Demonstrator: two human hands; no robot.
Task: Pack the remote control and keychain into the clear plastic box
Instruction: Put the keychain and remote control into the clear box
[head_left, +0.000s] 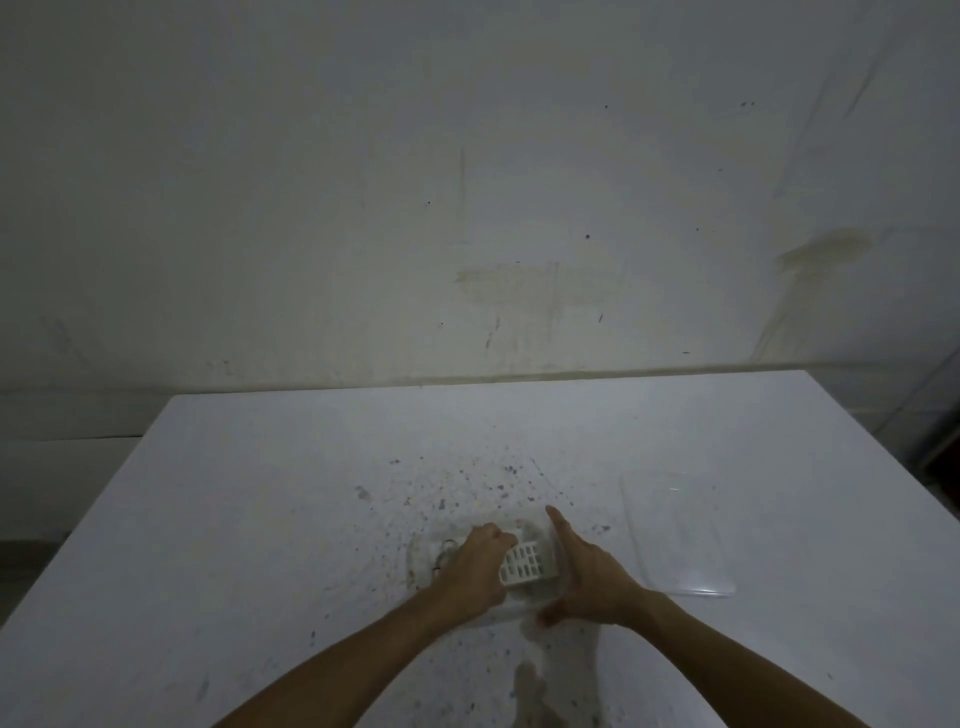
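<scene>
The clear plastic box stands on the white table near its front middle. A white remote control with rows of buttons lies tilted inside it. My left hand reaches into the box from the left, fingers closed on the remote's upper end. My right hand lies flat against the box's right wall, fingers extended, thumb at the near corner. A keychain with metal rings shows faintly inside the box at its left side, partly hidden by my left hand.
The clear lid lies flat on the table to the right of the box. Dark specks and stains mark the tabletop around and in front of the box. A stained wall rises behind the table's far edge.
</scene>
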